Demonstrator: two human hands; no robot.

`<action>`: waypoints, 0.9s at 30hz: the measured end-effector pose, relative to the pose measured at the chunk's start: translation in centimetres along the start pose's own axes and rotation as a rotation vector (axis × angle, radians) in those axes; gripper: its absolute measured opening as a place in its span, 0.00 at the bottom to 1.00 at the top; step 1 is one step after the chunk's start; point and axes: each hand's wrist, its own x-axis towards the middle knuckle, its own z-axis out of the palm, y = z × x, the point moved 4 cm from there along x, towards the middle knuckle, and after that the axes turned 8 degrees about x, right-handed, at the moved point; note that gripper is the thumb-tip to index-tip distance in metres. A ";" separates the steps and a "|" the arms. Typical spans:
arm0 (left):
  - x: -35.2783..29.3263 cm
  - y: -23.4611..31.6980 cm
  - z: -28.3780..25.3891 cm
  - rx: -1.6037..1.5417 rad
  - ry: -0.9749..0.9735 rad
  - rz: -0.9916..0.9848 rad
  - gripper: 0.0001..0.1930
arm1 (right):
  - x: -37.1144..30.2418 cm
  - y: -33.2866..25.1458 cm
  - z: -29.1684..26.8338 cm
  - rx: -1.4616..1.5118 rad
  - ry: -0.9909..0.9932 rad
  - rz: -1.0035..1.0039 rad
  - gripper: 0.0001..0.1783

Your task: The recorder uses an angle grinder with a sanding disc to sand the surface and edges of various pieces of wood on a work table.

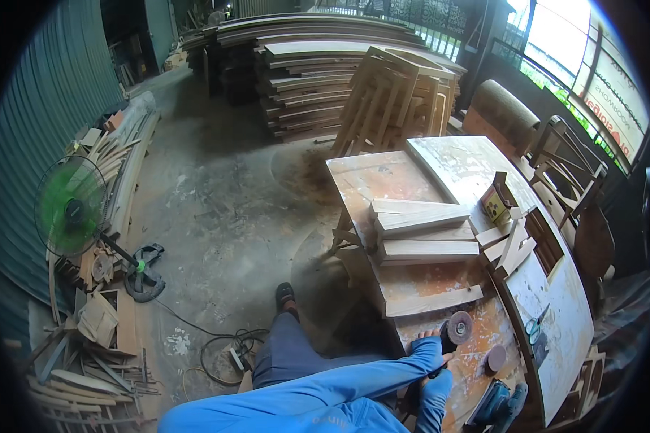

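Note:
An angle grinder [458, 329] with a round sanding disc is near the front of the worktable [412, 339], its disc face turned upward. My left hand [429, 335] is closed about the tool close to the disc. Just behind it, my right hand [446, 358] grips the body, which sleeves and fingers mostly hide. Beyond the disc lies a single wooden piece [433, 301]. Farther off, several thick wooden pieces [430, 250] are stacked. A loose round sanding disc [495, 359] rests right of the grinder, with a blue power tool [500, 404] nearer me.
On the raised white board [556, 317] lie scissors [533, 328], wood offcuts [513, 249] and a small box [495, 202]. Wooden frames [393, 101] and stacked planks [310, 86] stand beyond. At left are a green fan [72, 207], scrap wood [97, 317] and a floor cable [217, 346].

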 end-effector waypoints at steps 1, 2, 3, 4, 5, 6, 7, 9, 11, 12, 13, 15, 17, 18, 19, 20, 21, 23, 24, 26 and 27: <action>0.5 0.1 0.1 -0.004 0.003 -0.006 0.47 | 0.0 -1.5 -0.3 -0.280 -0.044 -0.042 0.24; 0.8 0.6 0.2 -0.001 -0.001 -0.011 0.46 | 0.2 -0.3 -1.2 -0.329 -0.101 -0.044 0.22; 1.0 1.2 0.1 0.002 -0.007 -0.014 0.46 | 1.3 2.4 -2.5 -0.337 -0.095 -0.038 0.22; 1.1 1.8 -0.1 0.004 -0.013 -0.015 0.45 | 3.1 5.9 -4.0 -0.117 -0.072 -0.097 0.25; 1.0 2.2 -0.2 0.000 -0.021 -0.015 0.45 | 4.7 8.1 -5.6 0.106 -0.055 -0.154 0.28; 1.0 2.2 -0.4 -0.001 -0.040 -0.063 0.45 | 6.7 8.6 -7.6 0.323 0.044 0.082 0.29; 0.8 2.1 -0.7 -0.003 -0.055 -0.113 0.45 | 8.4 6.9 -8.5 0.534 0.140 0.320 0.31; 0.5 2.6 -0.8 0.028 -0.065 -0.183 0.43 | 9.9 -0.2 -8.4 0.679 0.421 0.439 0.33; 0.9 3.1 -0.3 -0.011 -0.042 -0.203 0.43 | 16.2 5.2 -9.9 0.486 0.209 0.106 0.31; 1.2 2.9 0.2 -0.032 -0.028 -0.213 0.43 | 18.1 6.9 -8.2 0.479 0.212 0.095 0.31; 1.6 2.9 0.8 -0.053 -0.018 -0.221 0.42 | 20.0 8.1 -6.7 0.394 0.176 0.012 0.28; 2.3 -0.4 0.9 -0.059 0.030 -0.313 0.42 | 17.8 1.7 -0.9 0.127 -0.030 -0.083 0.20; 2.7 -0.5 2.2 -0.092 0.040 -0.325 0.42 | 15.4 -3.3 -0.6 -0.410 -0.022 -0.532 0.18; 2.3 0.8 3.0 -0.105 0.017 -0.308 0.41 | 15.4 -3.3 -1.4 -0.239 -0.032 -0.470 0.19; 1.5 1.5 3.8 -0.117 -0.001 -0.305 0.41 | 15.8 -3.0 -1.2 -0.061 -0.053 -0.411 0.20; 0.5 3.7 2.2 -0.147 -0.039 -0.261 0.38 | 18.0 0.4 -3.5 0.058 -0.027 -0.052 0.21; 0.2 4.9 1.1 -0.137 -0.085 -0.237 0.37 | 20.4 3.9 -4.8 0.197 0.050 0.066 0.24; 1.0 3.8 0.1 -0.098 -0.118 -0.260 0.35 | 19.4 0.0 -2.5 0.048 0.153 0.025 0.20; 1.3 3.4 0.4 -0.114 -0.151 -0.266 0.33 | 18.7 -0.4 -2.0 -0.142 0.195 -0.174 0.15; 2.0 1.3 1.4 -0.136 -0.104 -0.252 0.34 | 16.3 -6.0 -0.4 -0.284 -0.029 -0.476 0.13; 2.0 1.3 2.0 -0.155 -0.111 -0.207 0.34 | 16.0 -6.6 -0.6 -0.369 -0.084 -0.657 0.13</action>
